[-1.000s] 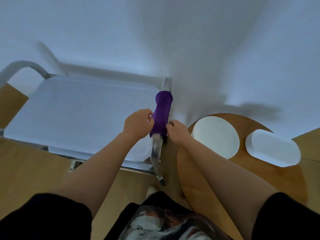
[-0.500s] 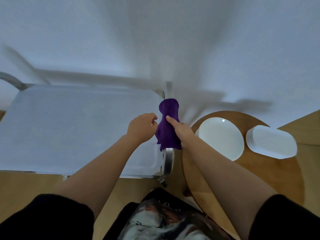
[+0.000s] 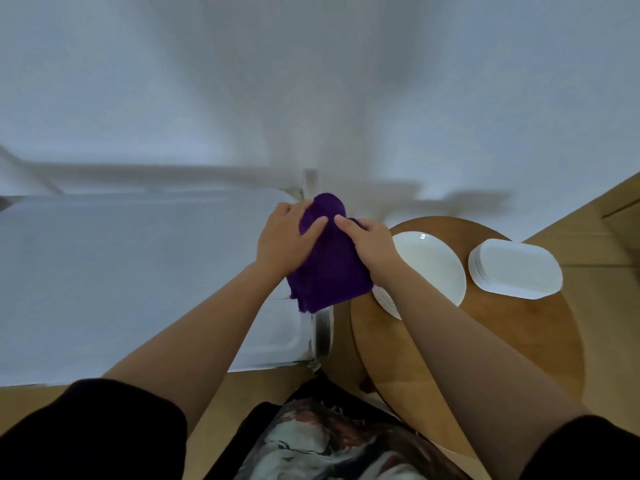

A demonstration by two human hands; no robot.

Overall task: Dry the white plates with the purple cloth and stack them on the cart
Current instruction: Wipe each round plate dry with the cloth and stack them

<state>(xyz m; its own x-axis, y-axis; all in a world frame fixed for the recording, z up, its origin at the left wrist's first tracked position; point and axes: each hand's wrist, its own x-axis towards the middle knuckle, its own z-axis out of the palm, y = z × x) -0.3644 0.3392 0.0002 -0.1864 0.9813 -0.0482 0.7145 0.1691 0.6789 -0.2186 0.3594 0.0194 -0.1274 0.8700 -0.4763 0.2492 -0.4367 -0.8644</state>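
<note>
The purple cloth point(image 3: 329, 261) hangs bunched over the cart's metal handle rail point(image 3: 322, 332), at the cart's right end. My left hand point(image 3: 285, 240) grips the cloth's left side and my right hand point(image 3: 372, 244) grips its right side, both near the top. A stack of round white plates point(image 3: 433, 265) sits on the round wooden table point(image 3: 519, 337), partly behind my right forearm. A stack of oval white plates point(image 3: 516, 268) stands to its right. The cart's white top point(image 3: 138, 271) lies to the left with nothing on it.
White walls rise behind the cart and table. Wooden floor shows at the lower left, and a wooden edge at the far right. My dark sleeves and patterned clothing fill the bottom of the view.
The cloth has been pulled up and loosened on the rail, spreading wider. Both hands moved from beside it onto its upper part. My view shifted right and closer.
</note>
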